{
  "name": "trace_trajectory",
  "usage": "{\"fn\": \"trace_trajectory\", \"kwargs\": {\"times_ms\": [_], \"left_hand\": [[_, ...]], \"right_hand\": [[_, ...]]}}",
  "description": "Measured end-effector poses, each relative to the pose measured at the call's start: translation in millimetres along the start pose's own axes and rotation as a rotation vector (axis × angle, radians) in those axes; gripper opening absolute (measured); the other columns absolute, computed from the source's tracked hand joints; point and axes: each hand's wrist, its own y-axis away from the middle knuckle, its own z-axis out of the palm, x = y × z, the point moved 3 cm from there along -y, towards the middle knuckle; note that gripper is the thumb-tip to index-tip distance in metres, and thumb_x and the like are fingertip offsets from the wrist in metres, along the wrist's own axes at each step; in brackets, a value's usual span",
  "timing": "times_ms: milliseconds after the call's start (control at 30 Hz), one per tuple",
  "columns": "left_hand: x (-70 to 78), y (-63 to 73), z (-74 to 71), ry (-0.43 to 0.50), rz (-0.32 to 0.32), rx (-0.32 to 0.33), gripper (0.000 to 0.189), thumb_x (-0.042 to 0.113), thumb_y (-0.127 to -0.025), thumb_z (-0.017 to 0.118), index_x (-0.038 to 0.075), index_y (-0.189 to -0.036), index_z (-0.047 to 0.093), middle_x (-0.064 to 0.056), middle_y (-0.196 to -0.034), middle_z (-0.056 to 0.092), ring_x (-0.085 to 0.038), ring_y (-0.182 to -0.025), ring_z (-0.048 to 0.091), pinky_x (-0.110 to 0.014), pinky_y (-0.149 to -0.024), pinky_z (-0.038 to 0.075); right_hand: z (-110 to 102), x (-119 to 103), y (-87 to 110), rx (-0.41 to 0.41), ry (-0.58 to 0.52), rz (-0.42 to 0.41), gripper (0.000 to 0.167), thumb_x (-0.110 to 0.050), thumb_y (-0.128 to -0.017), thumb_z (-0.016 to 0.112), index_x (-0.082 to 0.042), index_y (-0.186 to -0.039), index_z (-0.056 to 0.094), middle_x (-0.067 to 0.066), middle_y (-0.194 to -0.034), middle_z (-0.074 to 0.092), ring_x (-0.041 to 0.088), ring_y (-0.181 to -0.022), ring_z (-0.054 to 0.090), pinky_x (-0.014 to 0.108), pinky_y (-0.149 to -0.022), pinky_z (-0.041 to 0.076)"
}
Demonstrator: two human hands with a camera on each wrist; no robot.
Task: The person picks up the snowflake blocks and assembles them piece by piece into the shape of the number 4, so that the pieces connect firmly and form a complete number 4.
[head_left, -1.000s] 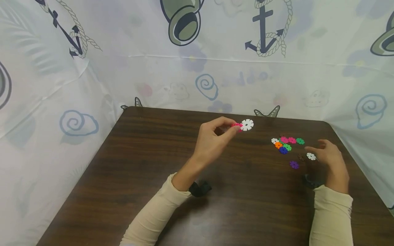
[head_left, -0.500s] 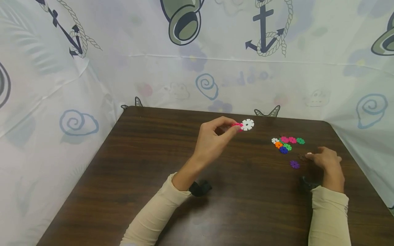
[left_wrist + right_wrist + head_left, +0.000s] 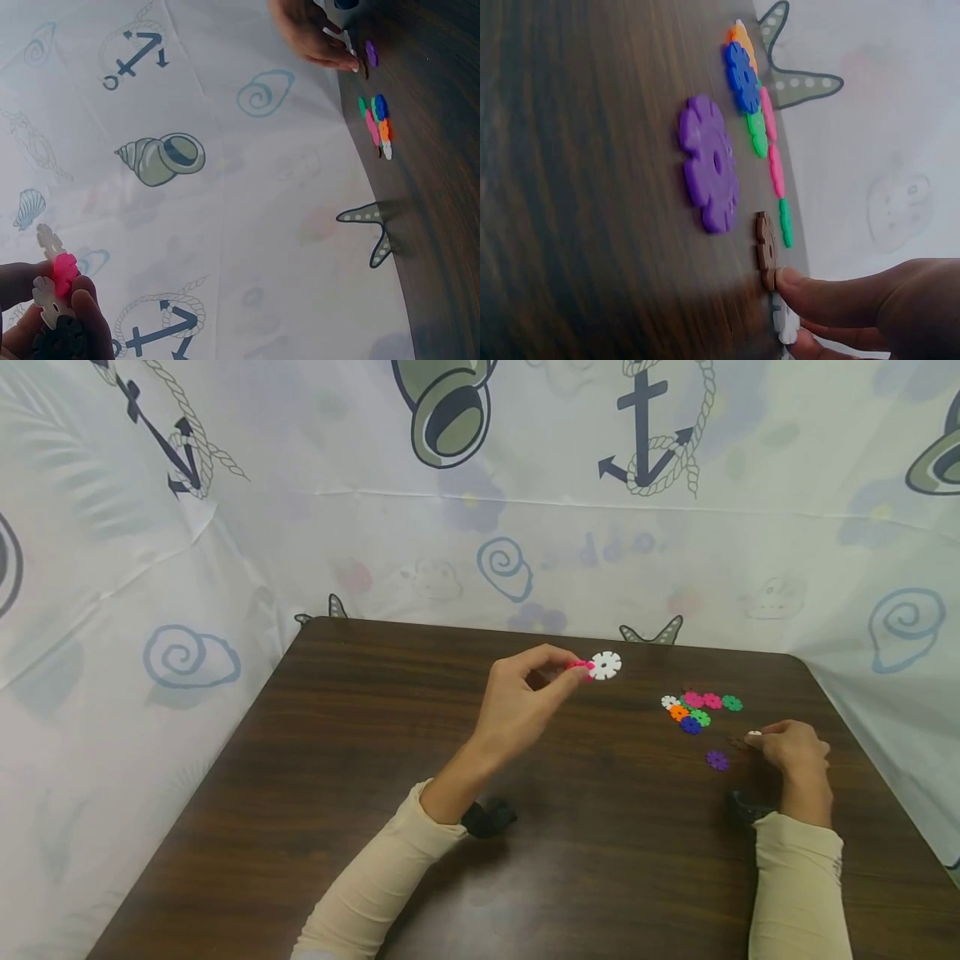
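With thumb and fingertips curled close, the left hand point(image 3: 512, 708) is pinching a pink, notched plastic disc point(image 3: 65, 273) joined to matching white discs point(image 3: 606, 666) above the brown wood-grain table point(image 3: 300, 793). The right hand point(image 3: 798, 752), similarly closed, is pinching a white, notched plastic disc point(image 3: 787, 324) beside a brown, flower-shaped disc point(image 3: 766, 246). Blurred, unreadable letter-like marks point(image 3: 613, 547) are showing on the white, sea-patterned cloth point(image 3: 337, 531).

Looks like a screened-off work corner round a table point(image 3: 285, 768); cannot tell whether in a home, lab or workshop.
Closed in behind the table and along its left and right by pale, creased cloth point(image 3: 337, 527), printed with anchors point(image 3: 641, 427), shells point(image 3: 452, 422) and starfish point(image 3: 802, 86). Finished in dark wood grain across the table's top, rounded at its far corners; dotted toward its right with flower-shaped discs point(image 3: 693, 700).
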Motion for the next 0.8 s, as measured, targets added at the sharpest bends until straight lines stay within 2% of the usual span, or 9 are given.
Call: {"fn": "trace_trajectory", "kwargs": {"times_ms": [100,267,467,567,600,667,733,800], "left_hand": [[-0.3,-0.2,-0.1,0.002,0.006,0.001,0.008,0.015,-0.093,0.077,0.008,-0.097,0.078,-0.006,-0.082,0.074,-0.011,-0.066,0.058,-0.021,-0.056,0.046],[-0.9,-0.5,-0.4,0.010,0.007,0.007,0.007,0.014,-0.092,0.077,0.008,-0.096,0.078,-0.007,-0.081,0.074,-0.013,-0.066,0.058,-0.021,-0.056,0.046],[0.2,-0.7,0.0,0.012,0.008,0.001,0.007,0.014,-0.093,0.077,0.008,-0.096,0.077,-0.007,-0.082,0.074,-0.013,-0.066,0.059,-0.021,-0.056,0.046],[0.3,-1.0,0.2,0.012,0.004,0.002,0.007,0.014,-0.093,0.076,0.008,-0.097,0.077,-0.007,-0.083,0.074,-0.015,-0.065,0.060,-0.021,-0.056,0.046],[0.2,-1.0,0.3,0.013,0.002,0.003,0.007,0.014,-0.093,0.076,0.009,-0.097,0.077,-0.007,-0.083,0.074,-0.017,-0.065,0.060,-0.022,-0.056,0.046],[0.1,-0.9,0.0,0.013,-0.002,0.006,0.006,0.014,-0.093,0.076,0.009,-0.096,0.077,-0.007,-0.083,0.074,-0.020,-0.066,0.061,-0.022,-0.056,0.045],[-0.3,-0.7,-0.3,0.015,-0.006,0.008,0.006,0.014,-0.093,0.075,0.009,-0.096,0.077,-0.007,-0.082,0.074,-0.023,-0.067,0.061,-0.021,-0.056,0.045],[-0.4,-0.6,-0.4,0.017,-0.008,0.008,0.006,0.014,-0.093,0.075,0.009,-0.096,0.077,-0.007,-0.082,0.074,-0.026,-0.067,0.062,-0.021,-0.055,0.044]], "right_hand": [[2,-4,-0.9,0.034,0.013,-0.011,0.056,-0.031,-0.101,0.058,0.010,-0.138,0.050,0.044,-0.152,0.029,0.072,-0.139,0.018,0.080,-0.110,0.022],[3,-8,-2.6,0.125,-0.005,-0.035,0.049,-0.028,-0.101,0.059,0.011,-0.130,0.057,0.041,-0.145,0.044,0.065,-0.134,0.035,0.073,-0.108,0.028],[-3,-21,3.4,0.147,-0.092,-0.072,0.059,-0.038,-0.104,0.055,0.011,-0.136,0.054,0.039,-0.145,0.046,0.057,-0.131,0.044,0.067,-0.103,0.043],[-8,-34,10.3,0.167,-0.141,-0.111,0.063,-0.042,-0.105,0.053,0.011,-0.138,0.052,0.036,-0.139,0.054,0.053,-0.129,0.048,0.065,-0.100,0.045],[-10,-39,12.6,0.177,-0.154,-0.130,0.064,-0.043,-0.105,0.053,0.011,-0.139,0.052,0.032,-0.130,0.063,0.052,-0.128,0.049,0.064,-0.099,0.045],[-13,-48,17.6,0.186,-0.191,-0.168,0.065,-0.044,-0.105,0.052,0.011,-0.139,0.052,0.014,-0.103,0.076,0.047,-0.125,0.053,0.063,-0.099,0.044],[-17,-57,22.9,0.189,-0.221,-0.207,0.066,-0.046,-0.105,0.052,0.010,-0.140,0.052,-0.008,-0.076,0.075,0.035,-0.115,0.058,0.058,-0.099,0.043],[-21,-66,28.3,0.198,-0.239,-0.251,0.066,-0.048,-0.104,0.053,0.007,-0.138,0.054,-0.029,-0.063,0.062,0.017,-0.102,0.062,0.050,-0.094,0.044]]}}
